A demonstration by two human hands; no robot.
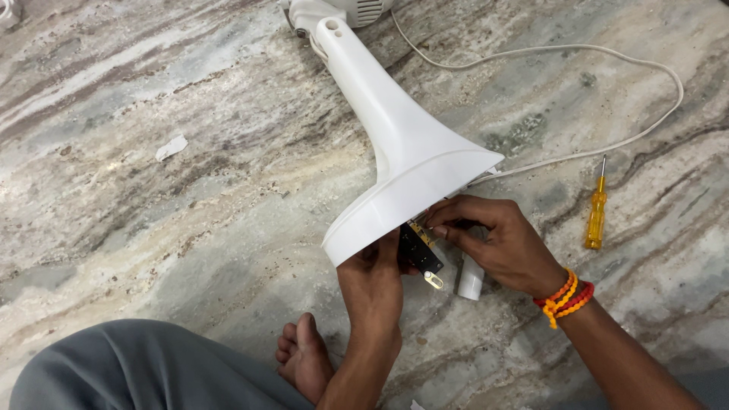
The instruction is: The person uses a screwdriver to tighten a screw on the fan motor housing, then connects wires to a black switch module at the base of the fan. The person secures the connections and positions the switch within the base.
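Fan stand housing (402,152), white, lies on the marble floor (190,228), flared base toward you. Your left hand (372,285) grips the base rim; your right hand (501,243) pinches the black switch module (418,250) at the opening. White capacitor (471,279) sits beneath; yellow screwdriver (596,212) lies well apart, right.

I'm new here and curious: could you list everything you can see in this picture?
fan base: one, white, lying on the floor, centre
switch block: one, black, at the base's open end
cord: one, white, looping to the right
screwdriver: one, yellow handle, right of the hands
tube: one, white, under the right hand
paper scrap: one, white, left
floor: grey-brown marble
left hand: grips the base's rim
right hand: fingers at the switch block, orange bands on wrist
foot: one, bare, bottom centre
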